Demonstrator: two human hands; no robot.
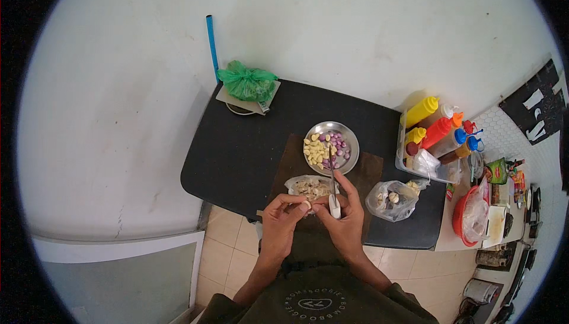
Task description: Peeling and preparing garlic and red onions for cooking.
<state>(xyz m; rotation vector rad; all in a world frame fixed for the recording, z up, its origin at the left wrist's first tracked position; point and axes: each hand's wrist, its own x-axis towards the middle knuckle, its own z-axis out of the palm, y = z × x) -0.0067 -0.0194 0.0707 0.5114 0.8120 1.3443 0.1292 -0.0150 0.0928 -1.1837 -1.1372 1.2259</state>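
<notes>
Between the thumb and fingers of my left hand point(281, 219) is a garlic clove point(307, 205). My right hand point(343, 217) grips the white handle of a knife point(334, 207), its blade pointing away from me, while its thumb reaches close to the clove. Just beyond my hands lies a clear plastic bag point(291, 183) holding garlic skins point(311, 188). Farther off, a round metal plate point(354, 160) carries peeled garlic cloves point(314, 151) on its left and peeled shallots point(341, 146) on its right. To the right rests another clear plastic bag point(386, 210) with garlic bulbs point(393, 197) inside.
The black table point(249, 159) bears a brown mat point(373, 164) and, at far left, a green plastic bag point(249, 84). A clear bin point(402, 164) of squeeze bottles point(420, 111) stands right, before a red basin point(460, 219). A white wall point(333, 35) borders the table's far side.
</notes>
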